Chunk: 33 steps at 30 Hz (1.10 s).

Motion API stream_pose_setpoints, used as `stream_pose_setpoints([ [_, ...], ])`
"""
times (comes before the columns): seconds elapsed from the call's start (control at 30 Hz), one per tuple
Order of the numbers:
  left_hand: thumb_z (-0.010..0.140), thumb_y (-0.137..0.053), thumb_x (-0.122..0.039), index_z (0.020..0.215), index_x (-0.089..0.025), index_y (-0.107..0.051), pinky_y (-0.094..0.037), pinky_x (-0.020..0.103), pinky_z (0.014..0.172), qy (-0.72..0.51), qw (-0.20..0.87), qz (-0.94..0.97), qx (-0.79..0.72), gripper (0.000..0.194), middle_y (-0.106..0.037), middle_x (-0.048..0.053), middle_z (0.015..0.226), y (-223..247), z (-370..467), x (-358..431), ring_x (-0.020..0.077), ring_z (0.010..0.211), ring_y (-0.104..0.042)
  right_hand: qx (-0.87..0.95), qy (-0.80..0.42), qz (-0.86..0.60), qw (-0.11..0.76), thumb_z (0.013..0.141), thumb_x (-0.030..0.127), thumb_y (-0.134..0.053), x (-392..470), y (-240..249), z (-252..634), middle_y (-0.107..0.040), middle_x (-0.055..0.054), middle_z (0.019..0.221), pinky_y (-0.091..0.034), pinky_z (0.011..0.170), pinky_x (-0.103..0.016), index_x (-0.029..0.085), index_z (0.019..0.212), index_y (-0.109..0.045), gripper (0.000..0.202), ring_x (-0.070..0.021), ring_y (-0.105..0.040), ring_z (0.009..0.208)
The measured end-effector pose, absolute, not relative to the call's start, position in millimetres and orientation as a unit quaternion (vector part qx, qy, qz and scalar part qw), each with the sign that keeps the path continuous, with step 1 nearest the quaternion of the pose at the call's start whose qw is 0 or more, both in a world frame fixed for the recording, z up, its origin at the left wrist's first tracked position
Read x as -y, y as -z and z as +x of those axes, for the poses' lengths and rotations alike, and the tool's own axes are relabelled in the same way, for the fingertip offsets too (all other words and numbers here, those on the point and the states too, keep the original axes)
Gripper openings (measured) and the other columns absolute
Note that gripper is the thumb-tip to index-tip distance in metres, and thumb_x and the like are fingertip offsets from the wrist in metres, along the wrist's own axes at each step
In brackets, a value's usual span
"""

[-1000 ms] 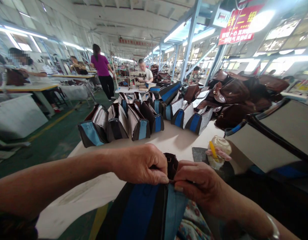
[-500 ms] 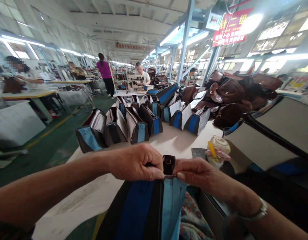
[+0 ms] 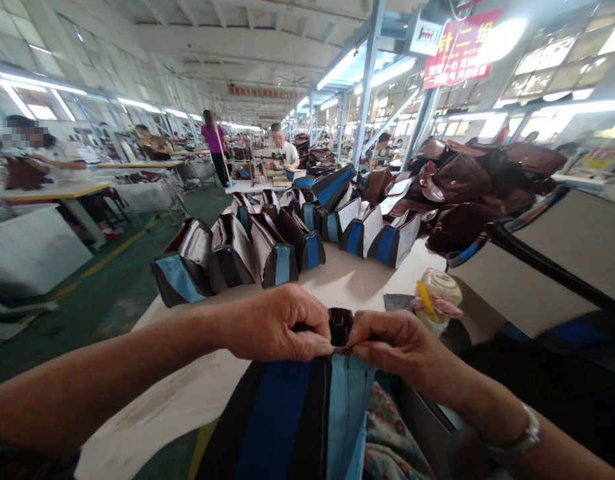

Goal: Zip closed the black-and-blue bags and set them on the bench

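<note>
In front of me is a bag piece [image 3: 272, 420] with black and dark blue panels and a light blue lining side, its upper edge held up between my hands. My left hand [image 3: 282, 327] is closed, thumb and fingers pinching that edge from the left. A short way to the right, my right hand [image 3: 387, 340] pinches the same edge, with a bracelet on its wrist. Between the hands shows a dark strap tab with a small buckle [image 3: 340, 323]. The lower part of the bag piece runs out of view over patterned cloth [image 3: 392, 440].
Several half-made bags [image 3: 277, 263] stand in rows on the white table [image 3: 332, 287]. Brown leather bags [image 3: 462, 180] are heaped at the right. A roll with a yellow-handled tool [image 3: 430, 297] lies near a large panelled piece [image 3: 532, 280]. Other people work farther back.
Both hands keep their pinch on the bag's edge, with only a slight shift. A person in purple in the background has turned and moved a little.
</note>
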State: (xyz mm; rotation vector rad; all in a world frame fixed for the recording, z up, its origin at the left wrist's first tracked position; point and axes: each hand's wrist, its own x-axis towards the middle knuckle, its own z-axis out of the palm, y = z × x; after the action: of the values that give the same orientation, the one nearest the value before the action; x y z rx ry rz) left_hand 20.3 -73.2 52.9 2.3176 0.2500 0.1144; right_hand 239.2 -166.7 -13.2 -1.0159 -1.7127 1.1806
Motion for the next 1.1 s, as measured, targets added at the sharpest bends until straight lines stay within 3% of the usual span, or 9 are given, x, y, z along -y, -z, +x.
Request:
stream_pose_setpoints([
  [0.07, 0.091, -0.059, -0.026, 0.072, -0.014, -0.061, -0.038, 0.022, 0.061, -0.048, 0.398, 0.911, -0.096, 0.022, -0.052, -0.002, 0.068, -53, 20, 72, 0.0109, 0.064, -0.051, 0.661, -0.537, -0.379, 0.362, 0.099, 0.045, -0.055, 163, 8, 247, -0.056, -0.001, 0.079, -0.038, 0.066, -0.027, 0.014, 0.087, -0.068, 0.036, -0.0141, -0.047, 0.074],
  [0.17, 0.092, -0.059, -0.026, 0.072, -0.014, -0.061, -0.039, 0.022, 0.062, -0.049, 0.4, 0.911, -0.09, 0.023, -0.052, -0.002, 0.068, -54, 21, 73, 0.0109, 0.064, -0.051, 0.674, -0.551, -0.365, 0.33, 0.101, 0.049, -0.054, 159, 3, 246, -0.045, 0.003, 0.074, -0.031, 0.058, -0.025, 0.016, 0.077, -0.058, 0.041, -0.0113, -0.037, 0.067],
  [0.27, 0.092, -0.06, -0.026, 0.072, -0.014, -0.061, -0.038, 0.021, 0.06, -0.049, 0.393, 0.915, -0.079, 0.023, -0.052, -0.002, 0.069, -55, 22, 74, 0.0101, 0.063, -0.05, 0.733, -0.471, -0.358, 0.337, 0.097, 0.03, -0.06, 161, 2, 235, -0.039, 0.005, 0.071, -0.027, 0.056, -0.026, 0.019, 0.068, -0.047, 0.034, -0.0102, -0.032, 0.064],
  [0.37, 0.092, -0.061, -0.025, 0.072, -0.014, -0.061, -0.037, 0.021, 0.06, -0.052, 0.391, 0.916, -0.076, 0.022, -0.052, -0.002, 0.069, -56, 22, 77, 0.0101, 0.064, -0.05, 0.775, -0.35, -0.363, 0.381, 0.091, 0.016, -0.061, 165, 2, 229, -0.045, 0.004, 0.071, -0.03, 0.06, -0.027, 0.018, 0.068, -0.051, 0.026, -0.0109, -0.039, 0.066],
  [0.57, 0.093, -0.065, -0.033, 0.075, -0.014, -0.063, -0.039, 0.021, 0.063, -0.052, 0.415, 0.903, -0.099, 0.027, -0.054, -0.001, 0.071, -55, 22, 73, 0.0112, 0.067, -0.052, 0.724, -0.487, -0.363, 0.328, 0.103, 0.042, -0.053, 166, -8, 235, -0.036, 0.005, 0.071, -0.026, 0.056, -0.026, 0.019, 0.075, -0.05, 0.037, -0.0109, -0.031, 0.065],
  [0.73, 0.095, -0.059, -0.061, 0.092, -0.012, -0.073, -0.048, 0.025, 0.074, -0.003, 0.554, 0.825, -0.113, 0.05, -0.067, 0.005, 0.085, -48, 19, 53, 0.0161, 0.079, -0.059, 0.706, -0.515, -0.358, 0.329, 0.1, 0.049, -0.058, 170, -2, 241, -0.035, 0.005, 0.07, -0.025, 0.055, -0.026, 0.018, 0.074, -0.05, 0.042, -0.0111, -0.03, 0.064],
  [0.8, 0.096, -0.057, -0.059, 0.094, -0.013, -0.075, -0.049, 0.027, 0.082, 0.0, 0.584, 0.805, -0.101, 0.049, -0.069, 0.006, 0.091, -47, 20, 47, 0.0169, 0.084, -0.06, 0.677, -0.531, -0.372, 0.348, 0.1, 0.052, -0.057, 172, 3, 242, -0.035, 0.004, 0.071, -0.026, 0.058, -0.027, 0.018, 0.074, -0.052, 0.043, -0.0121, -0.03, 0.066],
  [0.93, 0.094, -0.065, -0.051, 0.09, -0.015, -0.078, -0.047, 0.026, 0.084, 0.001, 0.572, 0.814, -0.103, 0.038, -0.068, 0.003, 0.084, -44, 28, 44, 0.0162, 0.084, -0.059, 0.596, -0.578, -0.402, 0.387, 0.098, 0.06, -0.054, 176, 7, 240, -0.036, 0.002, 0.074, -0.027, 0.059, -0.026, 0.018, 0.077, -0.056, 0.048, -0.0128, -0.028, 0.067],
  [1.1, 0.088, -0.071, -0.057, 0.089, -0.016, -0.078, -0.049, 0.03, 0.083, 0.011, 0.597, 0.797, -0.088, 0.042, -0.07, 0.002, 0.083, -30, 36, 34, 0.0185, 0.086, -0.06, 0.606, -0.586, -0.422, 0.333, 0.093, 0.062, -0.063, 179, 8, 241, -0.028, 0.005, 0.067, -0.019, 0.054, -0.025, 0.019, 0.067, -0.042, 0.054, -0.0104, -0.021, 0.062],
])
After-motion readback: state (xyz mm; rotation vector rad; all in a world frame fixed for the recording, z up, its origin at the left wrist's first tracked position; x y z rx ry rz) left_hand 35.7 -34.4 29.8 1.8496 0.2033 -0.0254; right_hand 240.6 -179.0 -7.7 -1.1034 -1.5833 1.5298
